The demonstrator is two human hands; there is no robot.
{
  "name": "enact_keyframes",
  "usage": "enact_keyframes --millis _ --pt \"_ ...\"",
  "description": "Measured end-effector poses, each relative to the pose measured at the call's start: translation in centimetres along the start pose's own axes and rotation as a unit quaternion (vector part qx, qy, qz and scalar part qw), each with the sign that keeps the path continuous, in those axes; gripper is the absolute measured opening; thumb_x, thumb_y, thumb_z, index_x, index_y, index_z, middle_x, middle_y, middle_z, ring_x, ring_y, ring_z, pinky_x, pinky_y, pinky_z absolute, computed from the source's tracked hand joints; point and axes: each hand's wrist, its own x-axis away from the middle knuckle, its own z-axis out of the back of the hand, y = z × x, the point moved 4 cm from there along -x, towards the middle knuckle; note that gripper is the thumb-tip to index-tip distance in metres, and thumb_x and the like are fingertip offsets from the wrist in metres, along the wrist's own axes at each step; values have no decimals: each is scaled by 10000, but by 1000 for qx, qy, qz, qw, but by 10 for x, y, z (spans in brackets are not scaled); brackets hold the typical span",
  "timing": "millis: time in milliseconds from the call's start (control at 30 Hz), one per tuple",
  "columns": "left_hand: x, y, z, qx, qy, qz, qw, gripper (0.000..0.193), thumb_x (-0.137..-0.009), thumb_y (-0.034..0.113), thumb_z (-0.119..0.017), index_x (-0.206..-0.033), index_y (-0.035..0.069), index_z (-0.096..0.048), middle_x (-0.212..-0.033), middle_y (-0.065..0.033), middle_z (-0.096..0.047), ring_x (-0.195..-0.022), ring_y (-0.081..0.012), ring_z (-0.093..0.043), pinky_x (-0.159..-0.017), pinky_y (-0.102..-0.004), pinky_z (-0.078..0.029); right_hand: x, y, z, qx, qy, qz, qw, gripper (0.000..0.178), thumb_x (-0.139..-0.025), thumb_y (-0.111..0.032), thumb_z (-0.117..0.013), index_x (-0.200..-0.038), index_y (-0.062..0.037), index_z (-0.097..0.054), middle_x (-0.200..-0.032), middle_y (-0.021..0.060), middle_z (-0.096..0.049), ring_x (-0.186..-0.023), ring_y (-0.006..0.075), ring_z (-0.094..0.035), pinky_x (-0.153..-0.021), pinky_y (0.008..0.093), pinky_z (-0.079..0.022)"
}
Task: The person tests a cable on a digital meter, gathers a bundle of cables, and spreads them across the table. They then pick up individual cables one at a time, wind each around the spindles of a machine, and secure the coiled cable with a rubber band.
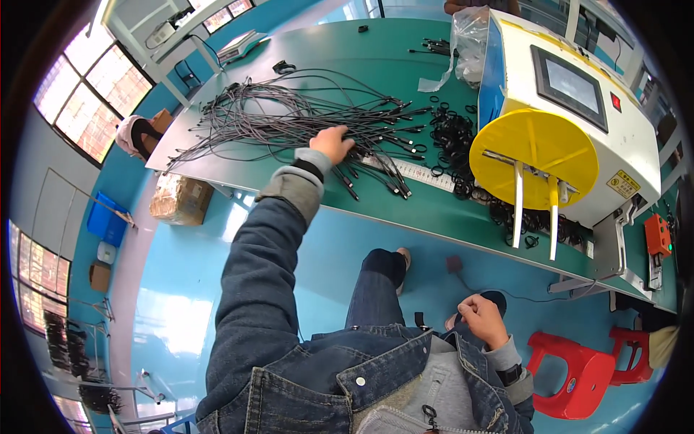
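Note:
A tangled heap of thin black cables (253,119) with plugs on their ends lies across the left part of the green table. My left hand (331,143) reaches onto the heap's near side, its fingers curled down over a black cable near the plug ends. The undersides of those fingers are hidden. Over my lap, away from the table, my right hand (484,320) is closed loosely, and nothing shows in it. Beside the plugs, a white ruler strip (416,172) runs along the table. A pile of small black rings (452,137) lies to its right.
On the right stands a white machine (629,148) with a screen and a yellow disc (535,130) bearing two prongs. Clear plastic bagging (471,40) lies behind it. Red stools (571,376) stand at lower right. A carton (181,201) sits under the table's left end.

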Motion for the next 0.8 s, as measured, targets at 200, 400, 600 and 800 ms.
enact_keyframes --millis 200,400,600,800 --pt "7 19 8 -73 -52 14 996 234 -836 239 -535 -1001 79 -575 -929 -135 -619 -848 -350 -577 -747 -424 -447 11 10 6 -18 23 18 999 172 -808 -141 -575 -802 31 -576 -611 89 -619 -568 149 -605 -538 258 -452" --pt "42 39 80 155 223 -87 958 131 -824 124 -537 -919 51 -590 -728 -127 -578 -662 -296 -569 -620 -360 -448 21 3 17 -44 59 18 997 174 -806 -128 -583 -866 34 -577 -675 99 -625 -600 138 -596 -546 266 -453" --pt "120 165 125 115 132 -360 917 173 -721 12 -604 -887 62 -618 -639 -74 -538 -524 -209 -518 -467 -296 -410 49 -86 48 -38 314 231 920 264 -816 -127 -608 -1021 31 -553 -851 110 -608 -706 144 -562 -544 241 -446" --pt "170 267 111 187 7 -407 894 200 -673 57 -667 -862 81 -606 -582 -52 -490 -471 -225 -502 -414 -321 -390 68 -166 48 336 330 503 725 339 -760 -71 -655 -1066 28 -546 -973 167 -596 -795 293 -584 -630 315 -488"
